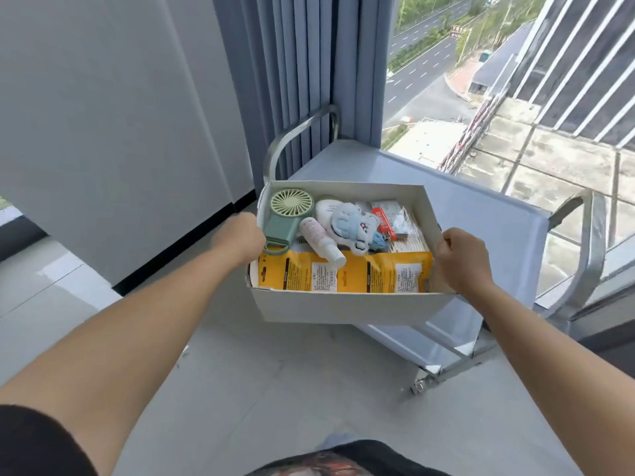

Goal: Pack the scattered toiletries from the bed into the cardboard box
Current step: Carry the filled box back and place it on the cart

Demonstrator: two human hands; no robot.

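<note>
A white cardboard box (343,307) is held out in front of me, partly over a metal cart. My left hand (238,237) grips its left wall and my right hand (460,257) grips its right wall. Inside lie a green handheld fan (287,214), a white bottle (321,240) on its side, a pale blue plush toy (354,225), a red tube (384,221), a clear pack of cotton swabs (410,237) and a yellow pouch (343,274) along the near wall. The bed is not in view.
The steel cart (481,214) with a flat top and curved handles (302,132) stands against a floor-to-ceiling window (515,80). Grey-blue curtains (302,63) hang behind it, a white wall (103,115) is at left, and pale floor tiles (275,389) lie below.
</note>
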